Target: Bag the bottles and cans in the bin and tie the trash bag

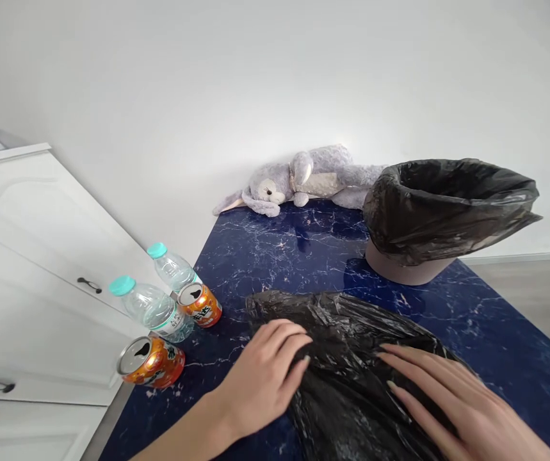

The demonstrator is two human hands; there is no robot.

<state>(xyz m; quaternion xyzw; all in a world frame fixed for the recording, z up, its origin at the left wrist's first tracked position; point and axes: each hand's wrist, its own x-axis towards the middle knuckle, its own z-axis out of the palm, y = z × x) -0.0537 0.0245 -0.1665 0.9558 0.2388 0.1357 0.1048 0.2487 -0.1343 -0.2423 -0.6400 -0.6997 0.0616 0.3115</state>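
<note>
A crumpled black plastic bag (351,358) lies on the dark blue marble table (303,250) in front of me. My left hand (260,378) rests on the bag's left edge, fingers curled down and pressing on the plastic. Over the bag's right side my right hand (457,403) lies flat, its fingers stretched out on the film. Neither hand wraps around anything. A small bin (442,218) lined with another black bag stands behind, at the right.
Two orange drink cans (152,362) (200,304) and two clear water bottles (152,307) (173,266) with teal caps sit at the table's left edge. A grey plush rabbit (303,176) lies against the wall. White cabinets (29,269) stand at the left.
</note>
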